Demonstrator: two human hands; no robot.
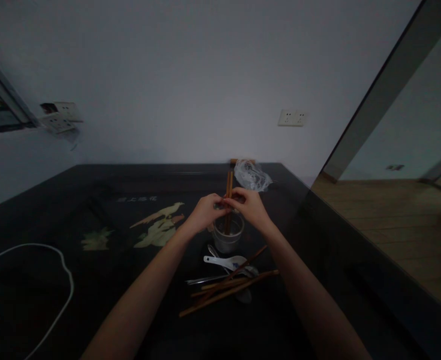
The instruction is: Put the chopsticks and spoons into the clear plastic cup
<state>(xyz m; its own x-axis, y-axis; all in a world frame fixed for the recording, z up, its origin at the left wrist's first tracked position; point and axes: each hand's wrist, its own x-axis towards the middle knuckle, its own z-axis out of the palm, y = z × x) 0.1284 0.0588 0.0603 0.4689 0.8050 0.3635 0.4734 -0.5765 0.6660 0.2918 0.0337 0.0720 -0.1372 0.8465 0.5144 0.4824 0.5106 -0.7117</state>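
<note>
A pair of wooden chopsticks point(229, 184) stands nearly upright, with the lower ends inside a pale cup point(228, 245). My left hand point(208, 209) pinches the chopsticks from the left, just above the cup's rim. From the other side my right hand point(249, 204) closes its fingertips on them too. Nearer to me on the dark table lie a white soup spoon point(226, 261) with a patterned bowl and several loose chopsticks point(224, 295) crossing each other. A metal utensil point(205, 280) lies among them, its far part covered.
A crumpled clear plastic bag point(252, 176) rests at the table's back edge by the wall. A white cable point(70, 280) curves over the left side of the dark table point(130, 310). Beyond the right edge is a wooden floor point(385, 215).
</note>
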